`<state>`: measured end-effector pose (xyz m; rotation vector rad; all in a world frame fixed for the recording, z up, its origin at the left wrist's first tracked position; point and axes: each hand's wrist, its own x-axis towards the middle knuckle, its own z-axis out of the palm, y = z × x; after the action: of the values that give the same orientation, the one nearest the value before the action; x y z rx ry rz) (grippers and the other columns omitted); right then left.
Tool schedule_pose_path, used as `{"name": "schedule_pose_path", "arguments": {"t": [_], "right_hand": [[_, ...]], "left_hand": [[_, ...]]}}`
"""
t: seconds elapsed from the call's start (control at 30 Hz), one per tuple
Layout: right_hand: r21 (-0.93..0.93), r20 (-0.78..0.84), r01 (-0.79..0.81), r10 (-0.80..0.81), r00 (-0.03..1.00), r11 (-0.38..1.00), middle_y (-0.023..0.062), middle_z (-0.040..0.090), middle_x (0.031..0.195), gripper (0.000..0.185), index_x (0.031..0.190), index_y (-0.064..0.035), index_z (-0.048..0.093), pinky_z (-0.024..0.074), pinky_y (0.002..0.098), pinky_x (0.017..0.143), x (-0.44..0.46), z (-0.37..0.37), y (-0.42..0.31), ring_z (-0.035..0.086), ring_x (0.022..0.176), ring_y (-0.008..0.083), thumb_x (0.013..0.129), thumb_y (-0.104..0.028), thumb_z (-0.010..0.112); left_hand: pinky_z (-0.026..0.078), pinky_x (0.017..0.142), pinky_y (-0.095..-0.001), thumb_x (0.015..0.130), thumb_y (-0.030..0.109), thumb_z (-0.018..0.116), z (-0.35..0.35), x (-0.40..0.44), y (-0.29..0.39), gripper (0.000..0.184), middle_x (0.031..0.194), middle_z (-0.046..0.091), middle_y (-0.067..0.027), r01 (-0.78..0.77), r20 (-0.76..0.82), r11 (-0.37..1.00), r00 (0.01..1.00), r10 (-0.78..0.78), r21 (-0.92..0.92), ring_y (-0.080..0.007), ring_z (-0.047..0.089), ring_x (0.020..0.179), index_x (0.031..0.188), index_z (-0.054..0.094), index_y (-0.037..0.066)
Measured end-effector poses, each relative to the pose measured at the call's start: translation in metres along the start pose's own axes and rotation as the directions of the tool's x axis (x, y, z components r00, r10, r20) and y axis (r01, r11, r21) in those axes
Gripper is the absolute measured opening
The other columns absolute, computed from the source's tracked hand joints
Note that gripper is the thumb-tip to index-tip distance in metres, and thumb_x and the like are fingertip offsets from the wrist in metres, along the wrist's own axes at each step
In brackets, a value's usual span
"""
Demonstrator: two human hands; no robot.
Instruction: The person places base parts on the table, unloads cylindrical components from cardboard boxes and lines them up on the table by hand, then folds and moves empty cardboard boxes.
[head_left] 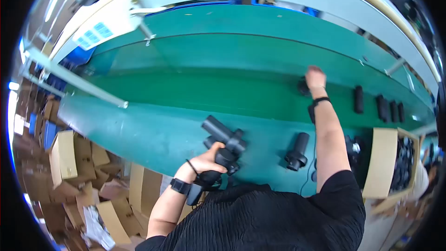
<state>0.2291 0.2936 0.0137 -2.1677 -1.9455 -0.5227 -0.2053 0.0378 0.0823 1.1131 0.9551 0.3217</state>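
My left hand is closed around a black barrel-shaped device with a long cylindrical part angled up and left; I cannot tell its exact kind. It is held over the near green table edge, close to my body. My right hand reaches far forward over the green belt, blurred, its fingers hidden. Just left of it a dark round object sits on the belt; whether the hand grips it does not show. To the right of the left hand, a similar black device lies on the table.
Several black cylinders stand along the belt at the right. An open cardboard box full of black parts is at the right edge. More cardboard boxes crowd the lower left. A metal frame bar crosses the left side.
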Motion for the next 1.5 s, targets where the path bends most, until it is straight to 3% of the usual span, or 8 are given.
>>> {"name": "schedule_pose_path", "arguments": {"t": [0.13,0.3,0.43,0.67,1.03,1.23,1.33,1.5], "right_hand": [[-0.311,-0.114,0.071,-0.111,0.987,0.948,0.0113,0.056,0.103,0.033,0.092,-0.0121,0.06,0.0445,0.0404,0.077,0.006,-0.008,-0.009,0.05,0.101,0.0254,0.075,-0.04,0.053],[0.776,0.216,0.152,-0.484,0.848,0.613,0.0157,0.05,0.114,0.058,0.107,-0.0034,0.054,0.0434,0.0366,0.083,-0.021,-0.105,-0.138,0.051,0.099,0.0307,0.067,-0.043,0.066],[0.963,0.25,-0.037,-0.831,0.497,0.267,0.015,0.051,0.109,0.068,0.118,-0.0045,0.043,0.0437,0.0323,0.081,-0.091,-0.102,-0.213,0.054,0.094,0.0227,0.061,-0.029,0.072],[0.953,0.272,-0.175,-0.441,0.855,0.247,0.012,0.053,0.101,0.052,0.112,-0.0081,0.047,0.0438,0.0322,0.075,-0.029,-0.094,-0.167,0.055,0.086,0.0207,0.066,-0.021,0.067],[0.237,-0.224,0.285,-0.233,0.946,0.929,0.0158,0.053,0.102,0.052,0.106,-0.0093,0.053,0.0423,0.0409,0.08,-0.001,-0.071,-0.176,0.05,0.096,0.034,0.063,-0.032,0.069],[0.986,0.039,0.103,-0.775,0.631,0.133,0.0153,0.046,0.119,0.074,0.12,-0.0047,0.041,0.0383,0.0368,0.089,-0.087,-0.095,-0.275,0.048,0.105,0.0295,0.062,-0.04,0.071],[0.968,0.25,-0.135,-0.836,0.489,0.211,0.0171,0.05,0.113,0.075,0.119,-0.006,0.042,0.041,0.0344,0.086,-0.097,-0.103,-0.294,0.05,0.102,0.0294,0.059,-0.041,0.071],[0.971,0.125,0.034,-0.624,0.771,0.238,0.0142,0.049,0.114,0.066,0.119,-0.0065,0.041,0.0409,0.034,0.086,-0.071,-0.102,-0.301,0.049,0.105,0.0244,0.063,-0.024,0.069]], "left_hand": [[0.04,0.08,-0.0279,0.056,0.011,0.073,0.001,0.016,0.002,0.076,0.099,0.047,-0.0108,-0.074,0.047,0.995,0.996,0.071,0.071,-0.0185,0.048,0.093,0.116,0.027,0.004],[0.039,0.082,-0.0281,0.055,0.012,0.073,0.006,0.048,0.021,0.078,0.1,0.047,-0.0105,-0.031,0.205,0.985,0.979,-0.004,0.17,-0.0187,0.046,0.095,0.116,0.026,0.004],[0.038,0.084,-0.0286,0.055,0.012,0.072,0.008,0.069,0.029,0.079,0.1,0.047,-0.0103,-0.042,0.302,0.979,0.953,-0.02,0.198,-0.0184,0.045,0.097,0.117,0.025,0.004],[0.037,0.085,-0.0291,0.055,0.013,0.071,-0.011,0.041,0.029,0.074,0.099,0.047,-0.0076,-0.231,0.017,0.954,0.971,0.238,-0.191,-0.0169,0.045,0.097,0.116,0.031,0.006],[0.039,0.083,-0.0357,0.052,0.01,0.065,-0.048,0.012,0.017,0.049,0.095,0.051,-0.0136,-0.171,-0.102,0.737,0.945,0.31,0.654,-0.0307,0.046,0.091,0.098,0.049,0.006],[0.039,0.083,-0.0357,0.052,0.01,0.066,-0.046,0.025,0.041,0.049,0.095,0.049,-0.0127,-0.313,0.103,0.672,0.937,0.334,0.671,-0.0304,0.046,0.092,0.098,0.049,0.005],[0.039,0.084,-0.0355,0.051,0.01,0.067,-0.051,0.021,0.041,0.052,0.097,0.049,-0.0127,-0.261,0.104,0.68,0.959,0.262,0.685,-0.0305,0.046,0.094,0.099,0.049,0.005],[0.04,0.083,-0.0328,0.052,0.01,0.071,-0.099,0.006,0.037,0.056,0.099,0.049,-0.0103,-0.36,-0.069,0.734,0.873,0.483,0.576,-0.023,0.048,0.095,0.103,0.048,0.005]]}}
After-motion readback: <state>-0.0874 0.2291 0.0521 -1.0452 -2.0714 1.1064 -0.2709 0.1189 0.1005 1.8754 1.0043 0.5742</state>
